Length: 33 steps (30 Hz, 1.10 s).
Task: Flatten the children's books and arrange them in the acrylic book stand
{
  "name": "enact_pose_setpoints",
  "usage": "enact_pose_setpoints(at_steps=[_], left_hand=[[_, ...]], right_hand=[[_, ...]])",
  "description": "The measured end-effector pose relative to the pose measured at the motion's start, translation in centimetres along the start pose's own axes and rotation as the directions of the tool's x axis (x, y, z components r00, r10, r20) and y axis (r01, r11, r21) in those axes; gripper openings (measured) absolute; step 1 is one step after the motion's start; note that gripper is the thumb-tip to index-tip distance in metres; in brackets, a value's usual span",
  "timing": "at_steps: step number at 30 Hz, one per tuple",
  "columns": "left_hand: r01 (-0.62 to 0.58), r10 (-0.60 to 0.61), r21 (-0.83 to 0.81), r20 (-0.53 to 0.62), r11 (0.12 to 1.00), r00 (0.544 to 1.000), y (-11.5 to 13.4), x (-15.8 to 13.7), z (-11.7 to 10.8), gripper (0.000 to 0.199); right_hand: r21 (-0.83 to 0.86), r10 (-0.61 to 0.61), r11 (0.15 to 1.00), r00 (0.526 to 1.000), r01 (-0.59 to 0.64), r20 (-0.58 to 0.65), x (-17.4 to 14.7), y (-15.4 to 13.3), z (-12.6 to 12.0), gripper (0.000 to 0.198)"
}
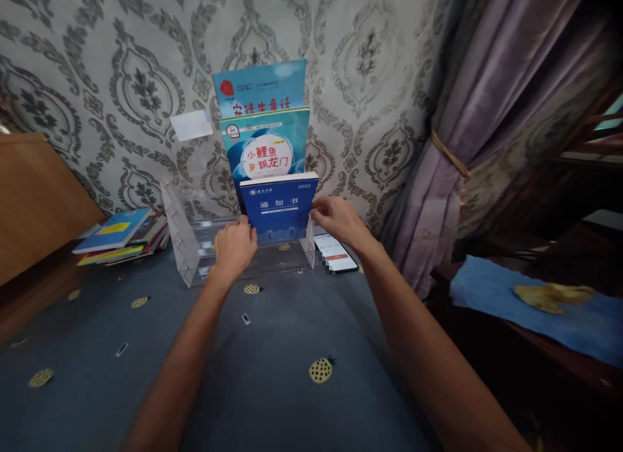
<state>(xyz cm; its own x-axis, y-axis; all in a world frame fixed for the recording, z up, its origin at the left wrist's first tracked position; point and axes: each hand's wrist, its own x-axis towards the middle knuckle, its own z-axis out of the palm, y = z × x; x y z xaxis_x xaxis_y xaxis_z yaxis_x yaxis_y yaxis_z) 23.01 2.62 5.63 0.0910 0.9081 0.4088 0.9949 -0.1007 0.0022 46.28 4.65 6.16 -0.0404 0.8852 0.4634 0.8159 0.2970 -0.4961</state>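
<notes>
A dark blue book (278,208) marked 2022 stands upright in a clear tiered acrylic rack (176,231). My left hand (235,247) is closed on its lower left edge, and my right hand (341,217) pinches its right edge with bent fingers. Behind it rises a teal book (267,150) with a white oval on its cover. At the very back stands a taller light blue book (260,85) with red lettering, its lower part hidden. The fingertips of both hands are partly out of sight behind the blue book's edges.
To the left lies a stack of books (117,238) beside a wooden panel (39,199). A lit phone (338,254) is close to the rack's right end. A tied purple curtain (433,199) and a blue cloth (487,289) are at right. Patterned wallpaper (365,62) backs the dark tablecloth (272,387).
</notes>
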Motion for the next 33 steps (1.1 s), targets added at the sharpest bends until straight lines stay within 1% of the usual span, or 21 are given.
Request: enact_pose_setpoints(at_steps=[3,8,12,18,21,29,33], left_hand=[[0.002,-0.002,0.009,0.011,1.0,1.0,0.09,-0.06,-0.03,0.03],[0.0,0.0,0.002,-0.011,1.0,1.0,0.23,-0.15,0.31,0.03],[-0.004,0.004,-0.007,-0.016,1.0,1.0,0.27,-0.19,0.5,0.03],[-0.006,0.006,-0.013,-0.022,1.0,1.0,0.21,-0.18,0.64,0.03],[-0.005,0.005,-0.012,-0.019,1.0,1.0,0.24,-0.22,0.58,0.03],[-0.008,0.008,0.004,-0.003,1.0,1.0,0.24,-0.22,0.41,0.031],[-0.002,0.002,0.003,0.011,1.0,1.0,0.09,-0.16,-0.01,0.032]], right_hand=[[0.005,-0.016,1.0,1.0,0.016,0.007,-0.07,-0.09,0.05,0.027],[0.019,-0.011,1.0,1.0,0.011,0.008,0.0,0.0,0.21,0.027],[0.039,-0.034,0.999,0.999,0.034,0.006,0.11,0.17,0.35,0.025],[0.059,-0.037,0.998,0.999,0.037,0.007,0.15,0.36,0.51,0.026],[0.06,-0.047,0.997,0.999,0.046,0.009,0.08,0.32,0.43,0.025],[0.033,-0.007,0.999,1.0,0.007,0.025,0.08,0.05,0.27,0.027],[0.025,-0.026,0.999,0.999,0.025,0.019,0.07,0.19,0.13,0.027]])
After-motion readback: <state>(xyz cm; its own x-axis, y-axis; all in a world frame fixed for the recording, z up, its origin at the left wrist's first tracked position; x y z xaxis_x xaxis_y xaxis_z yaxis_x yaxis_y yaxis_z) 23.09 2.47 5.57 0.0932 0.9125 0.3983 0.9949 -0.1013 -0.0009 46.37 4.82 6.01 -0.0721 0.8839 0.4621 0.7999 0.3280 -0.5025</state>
